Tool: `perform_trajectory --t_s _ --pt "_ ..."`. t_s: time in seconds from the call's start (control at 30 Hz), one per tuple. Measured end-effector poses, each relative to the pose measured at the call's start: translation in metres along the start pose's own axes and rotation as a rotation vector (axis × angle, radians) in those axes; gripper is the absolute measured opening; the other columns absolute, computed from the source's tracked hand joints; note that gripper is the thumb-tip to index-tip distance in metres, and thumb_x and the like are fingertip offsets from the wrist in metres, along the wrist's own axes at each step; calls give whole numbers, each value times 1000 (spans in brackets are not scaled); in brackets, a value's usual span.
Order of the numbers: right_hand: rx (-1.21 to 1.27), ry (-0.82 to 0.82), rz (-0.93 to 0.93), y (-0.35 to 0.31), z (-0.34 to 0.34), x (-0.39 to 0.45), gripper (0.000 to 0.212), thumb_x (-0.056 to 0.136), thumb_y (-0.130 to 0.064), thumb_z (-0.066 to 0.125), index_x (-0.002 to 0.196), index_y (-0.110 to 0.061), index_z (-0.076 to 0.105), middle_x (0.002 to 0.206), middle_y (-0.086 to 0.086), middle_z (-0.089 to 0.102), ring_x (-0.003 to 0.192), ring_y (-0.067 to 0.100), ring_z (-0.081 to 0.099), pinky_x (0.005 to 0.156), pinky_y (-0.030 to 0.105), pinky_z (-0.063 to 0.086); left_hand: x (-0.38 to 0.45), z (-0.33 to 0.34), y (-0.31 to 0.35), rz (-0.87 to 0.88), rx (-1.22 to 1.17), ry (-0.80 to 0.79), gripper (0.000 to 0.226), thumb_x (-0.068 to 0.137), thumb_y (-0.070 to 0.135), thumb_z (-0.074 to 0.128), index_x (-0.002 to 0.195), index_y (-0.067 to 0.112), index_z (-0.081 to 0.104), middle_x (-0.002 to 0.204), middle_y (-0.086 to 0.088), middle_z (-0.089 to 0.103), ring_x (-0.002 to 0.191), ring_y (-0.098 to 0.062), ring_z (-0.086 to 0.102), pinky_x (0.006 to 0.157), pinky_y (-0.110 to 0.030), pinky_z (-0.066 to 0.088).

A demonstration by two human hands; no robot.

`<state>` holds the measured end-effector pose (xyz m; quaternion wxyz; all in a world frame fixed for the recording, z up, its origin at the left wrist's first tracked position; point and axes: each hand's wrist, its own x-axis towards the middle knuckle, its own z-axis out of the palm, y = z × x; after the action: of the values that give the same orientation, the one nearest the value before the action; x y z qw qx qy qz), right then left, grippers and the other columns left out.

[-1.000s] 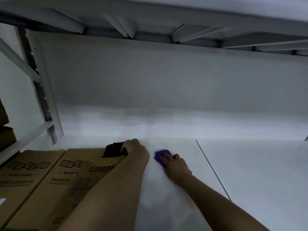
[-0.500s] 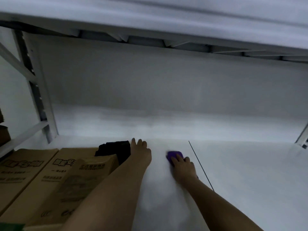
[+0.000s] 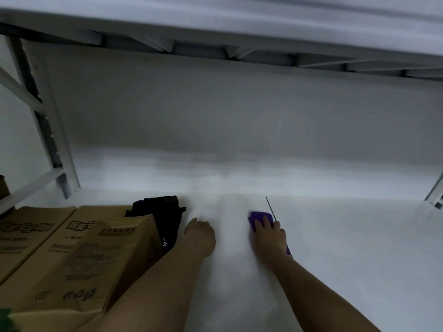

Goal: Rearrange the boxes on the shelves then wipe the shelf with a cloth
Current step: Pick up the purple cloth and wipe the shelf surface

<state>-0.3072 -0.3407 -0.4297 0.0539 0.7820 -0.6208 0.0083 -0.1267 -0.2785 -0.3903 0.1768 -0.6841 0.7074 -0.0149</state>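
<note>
White shelf [image 3: 347,259] runs wide under a low upper deck [image 3: 215,17], grey wall behind, dim light. Cardboard boxes [image 3: 79,257] crowd the left front, a black bag [image 3: 163,214] just behind them. Left hand [image 3: 200,238] rests on the shelf beside the bag, its fingers hidden, so I can't tell their spread. Right hand [image 3: 269,233] presses flat on the purple cloth [image 3: 260,218], fingers extended, right at a thin dark seam [image 3: 271,208]. Bare board stretches right to a metal post [image 3: 435,192].
</note>
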Motion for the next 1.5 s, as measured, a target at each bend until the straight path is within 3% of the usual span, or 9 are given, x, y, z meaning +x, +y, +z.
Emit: perform_trajectory --t_s 0.1,0.2,0.3,0.43,0.67,0.77,1.0,1.33,1.5 --pt "6 -3 -11 -27 -5 0 48 97 -18 35 145 -16 29 151 10 28 129 35 32 101 40 33 1 4 0 -16 -20 24 53 95 11 38 146 2 27 152 -14 26 141 -25 25 117 -37 5" --pt "33 27 -299 -42 -2 0 52 93 -19 50 144 -22 38 150 6 35 121 35 42 96 39 40 2 8 0 -25 -31 50 51 96 13 36 146 3 28 152 -15 26 140 -26 27 117 -37 7" --pt "36 10 -385 -22 -1 5 54 64 -19 78 116 -28 69 124 1 64 83 31 65 61 34 54 4 11 3 -16 -35 26 55 97 14 36 148 2 22 155 -15 20 142 -26 22 118 -38 5" --pt "9 -8 -151 26 1 9 48 98 -27 39 145 -27 35 155 1 27 126 33 38 97 36 38 4 12 9 -12 -51 56 53 97 14 35 147 2 24 155 -14 21 143 -24 20 118 -39 6" --pt "39 -68 306 30 -6 3 45 95 -20 40 140 -14 36 143 11 36 127 32 35 100 36 36 -2 13 7 -9 -78 86 54 96 13 35 148 2 21 155 -15 18 144 -25 16 118 -39 6" --pt "101 -68 219 1 -7 14 44 97 -18 36 140 -13 35 145 12 35 130 34 33 101 37 35 -2 12 2 -15 -101 69 58 97 13 35 150 4 14 158 -13 11 146 -23 8 119 -38 3" --pt "117 -79 -437 -18 -3 35 53 98 -13 38 148 -31 31 158 -2 22 132 29 36 104 35 36 -2 17 5 -13 -120 93 59 97 14 35 151 6 12 158 -11 9 147 -23 5 118 -37 1" --pt "-15 -139 200 43 -6 45 42 98 -20 35 140 -15 38 143 11 38 128 31 36 100 37 38 -2 10 9 -16 -141 78 59 99 17 31 153 10 6 160 -9 -3 147 -23 -4 119 -37 -3" --pt "12 -52 -7 -10 -5 40 43 99 -20 33 142 -16 36 144 10 37 129 35 35 99 38 37 -2 10 9 -74 -160 49 59 100 20 30 152 8 6 160 -9 0 147 -22 -1 119 -37 0"
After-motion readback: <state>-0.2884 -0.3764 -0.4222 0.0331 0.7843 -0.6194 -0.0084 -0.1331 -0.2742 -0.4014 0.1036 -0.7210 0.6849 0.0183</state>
